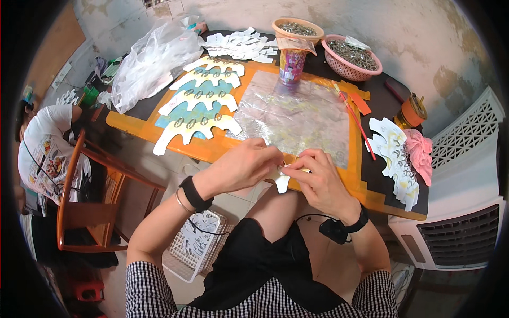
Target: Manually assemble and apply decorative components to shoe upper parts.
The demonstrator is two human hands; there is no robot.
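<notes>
Close together at the table's front edge, both my hands are closed on a small white scalloped card [282,183]. My left hand [248,165] pinches its upper left part and my right hand [318,179] grips it from the right; the fingers hide most of it. To the left, several similar white cards [200,126] lie overlapped in a column, with yellow patches and small oval metal pieces on them. A plastic-covered sheet [297,119] with yellow smears lies just beyond my hands.
A patterned cup [292,66], a tan bowl [298,28] and a pink basket [352,57] of metal pieces stand at the back. A red stick [362,127], finished-looking cards [393,161] and a pink cloth [419,153] lie right. Another person [50,143] sits left, near a wooden chair [90,212].
</notes>
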